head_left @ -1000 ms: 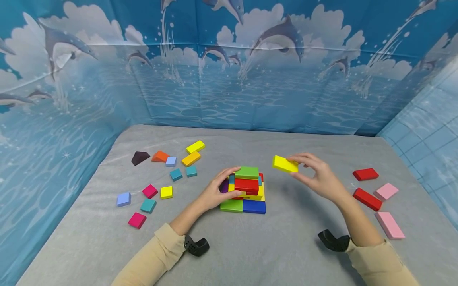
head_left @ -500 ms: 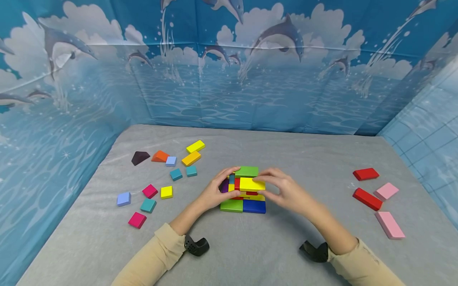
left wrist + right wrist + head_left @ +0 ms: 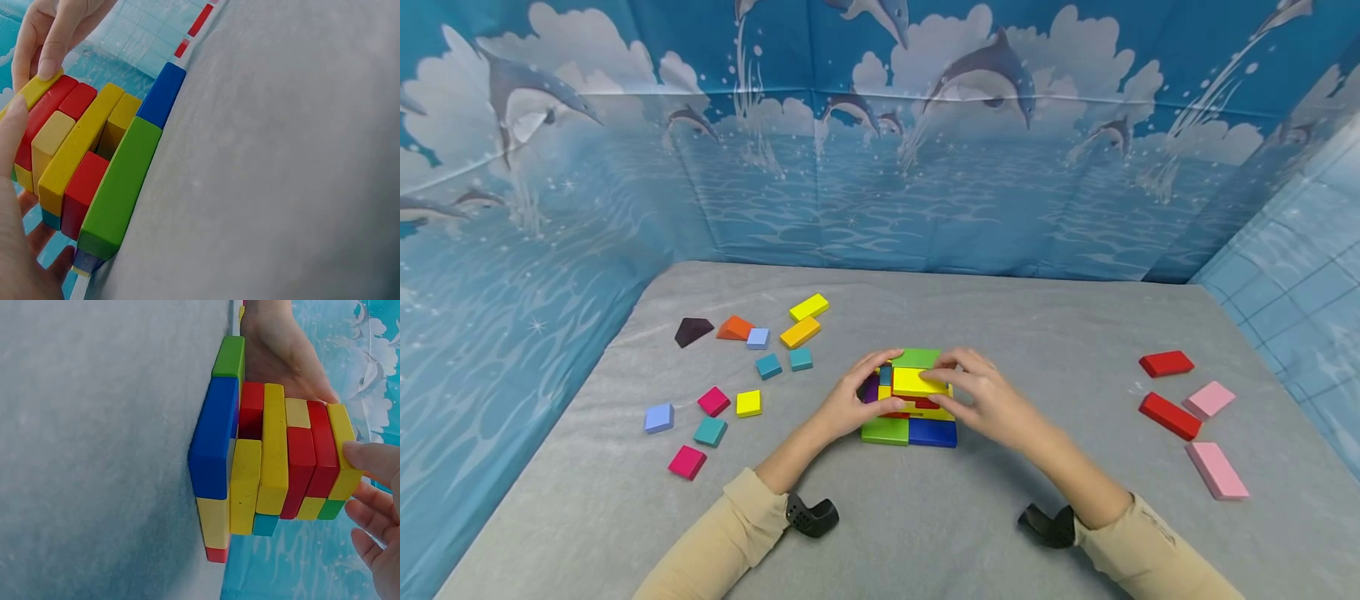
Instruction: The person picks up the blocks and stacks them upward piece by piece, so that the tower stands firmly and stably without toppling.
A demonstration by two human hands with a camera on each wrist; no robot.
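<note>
A stack of wooden blocks stands mid-table, with a green block [image 3: 884, 431] and a blue block [image 3: 932, 433] at its front base. Red, yellow, cream and teal blocks make up the layers above. My left hand [image 3: 850, 402] curves round the stack's left side, thumb in front and fingers toward the back. Between thumb and fingers, my right hand [image 3: 992, 400] pinches a yellow block [image 3: 910, 382] at its right end. That block lies flat over the red block [image 3: 321, 450] on top, in front of another green block [image 3: 916, 357]. The stack's rear is mostly hidden in the head view.
Loose blocks are scattered on the left: magenta [image 3: 687, 462], teal [image 3: 711, 432], light blue [image 3: 659, 417], yellow [image 3: 748, 404], orange [image 3: 735, 327] and dark brown [image 3: 694, 332]. Red [image 3: 1170, 417] and pink blocks [image 3: 1217, 471] lie at the right. A dolphin-print curtain [image 3: 880, 208] hangs behind the grey-covered table.
My right hand has carried the yellow block leftward from beside the stack to its top, then shifted it slightly further left. My left hand has stayed in place.
</note>
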